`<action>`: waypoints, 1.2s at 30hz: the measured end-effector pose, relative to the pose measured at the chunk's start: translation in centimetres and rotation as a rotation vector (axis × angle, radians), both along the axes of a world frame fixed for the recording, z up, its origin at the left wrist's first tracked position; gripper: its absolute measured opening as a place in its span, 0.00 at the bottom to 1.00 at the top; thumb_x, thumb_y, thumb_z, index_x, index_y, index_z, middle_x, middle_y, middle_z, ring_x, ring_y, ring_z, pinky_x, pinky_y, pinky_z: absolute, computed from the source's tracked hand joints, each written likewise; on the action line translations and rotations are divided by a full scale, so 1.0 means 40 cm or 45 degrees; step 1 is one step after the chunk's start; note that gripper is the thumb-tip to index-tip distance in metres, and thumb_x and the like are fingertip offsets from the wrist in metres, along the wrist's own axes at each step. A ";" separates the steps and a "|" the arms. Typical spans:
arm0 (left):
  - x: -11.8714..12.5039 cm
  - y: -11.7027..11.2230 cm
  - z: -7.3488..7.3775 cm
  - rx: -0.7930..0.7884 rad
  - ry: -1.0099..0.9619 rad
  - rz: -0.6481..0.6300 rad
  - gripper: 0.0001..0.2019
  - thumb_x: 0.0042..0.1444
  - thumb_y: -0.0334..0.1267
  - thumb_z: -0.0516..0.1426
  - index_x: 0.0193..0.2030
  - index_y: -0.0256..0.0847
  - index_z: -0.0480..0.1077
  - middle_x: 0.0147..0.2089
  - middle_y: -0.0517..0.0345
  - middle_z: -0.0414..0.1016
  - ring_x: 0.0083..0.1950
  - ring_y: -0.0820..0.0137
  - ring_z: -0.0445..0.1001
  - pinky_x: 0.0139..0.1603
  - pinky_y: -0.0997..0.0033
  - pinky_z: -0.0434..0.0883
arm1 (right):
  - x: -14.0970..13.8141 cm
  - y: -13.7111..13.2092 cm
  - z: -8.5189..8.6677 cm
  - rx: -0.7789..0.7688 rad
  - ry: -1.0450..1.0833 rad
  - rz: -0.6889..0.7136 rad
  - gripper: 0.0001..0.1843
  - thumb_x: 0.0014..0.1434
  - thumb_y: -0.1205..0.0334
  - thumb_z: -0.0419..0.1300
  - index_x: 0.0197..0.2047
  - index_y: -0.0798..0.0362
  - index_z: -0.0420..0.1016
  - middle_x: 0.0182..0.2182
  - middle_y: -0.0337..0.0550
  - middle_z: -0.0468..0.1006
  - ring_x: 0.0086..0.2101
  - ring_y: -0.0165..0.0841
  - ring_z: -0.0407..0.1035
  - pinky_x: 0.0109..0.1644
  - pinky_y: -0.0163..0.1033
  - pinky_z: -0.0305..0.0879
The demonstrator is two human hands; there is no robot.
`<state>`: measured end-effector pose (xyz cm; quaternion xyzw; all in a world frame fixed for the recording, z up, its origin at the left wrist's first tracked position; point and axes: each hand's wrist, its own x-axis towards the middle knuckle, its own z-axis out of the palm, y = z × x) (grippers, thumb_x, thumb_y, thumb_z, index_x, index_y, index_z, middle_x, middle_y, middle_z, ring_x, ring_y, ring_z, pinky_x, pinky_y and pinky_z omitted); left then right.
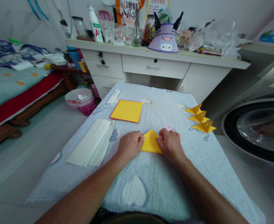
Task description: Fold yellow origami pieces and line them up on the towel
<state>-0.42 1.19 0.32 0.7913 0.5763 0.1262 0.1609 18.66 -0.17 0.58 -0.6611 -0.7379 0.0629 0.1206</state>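
A folded yellow paper triangle (pixel 150 141) lies on the pale blue towel-covered table (pixel 150 183) between my hands. My left hand (pixel 128 146) presses its left corner with curled fingers. My right hand (pixel 170 144) pinches its right edge, fingers closed on the paper. A stack of yellow square sheets (pixel 127 110) rests farther back on the towel. Three finished folded yellow pieces (pixel 199 119) sit in a row at the table's right edge. A bit of pink paper (pixel 169 127) peeks out behind my right hand.
A folded white cloth (pixel 92 143) lies at left on the table, a white stick-like object (pixel 113 97) behind it. A cluttered desk (pixel 155 53) stands beyond. A bed (pixel 13 84) is at left, a pink bin (pixel 81 100) on the floor, a washing machine door (pixel 260 129) at right.
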 end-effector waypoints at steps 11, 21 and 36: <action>0.011 0.002 -0.016 0.101 0.149 -0.025 0.07 0.62 0.36 0.53 0.33 0.41 0.68 0.35 0.56 0.76 0.40 0.65 0.74 0.39 0.68 0.64 | -0.007 -0.010 0.004 0.107 -0.052 0.138 0.06 0.61 0.63 0.58 0.40 0.52 0.75 0.41 0.46 0.78 0.44 0.41 0.65 0.48 0.45 0.53; 0.010 0.000 -0.019 0.127 0.182 -0.039 0.07 0.63 0.37 0.52 0.35 0.41 0.68 0.36 0.55 0.76 0.40 0.64 0.74 0.39 0.67 0.65 | -0.045 -0.042 -0.007 0.026 0.012 0.471 0.11 0.66 0.66 0.52 0.46 0.55 0.75 0.47 0.46 0.75 0.45 0.36 0.66 0.51 0.42 0.60; -0.035 -0.001 -0.023 0.146 0.174 0.023 0.05 0.62 0.37 0.55 0.43 0.41 0.66 0.38 0.56 0.77 0.41 0.64 0.75 0.41 0.67 0.66 | -0.049 -0.046 -0.006 0.007 -0.035 0.436 0.13 0.62 0.65 0.57 0.50 0.56 0.74 0.50 0.48 0.74 0.48 0.40 0.65 0.54 0.45 0.62</action>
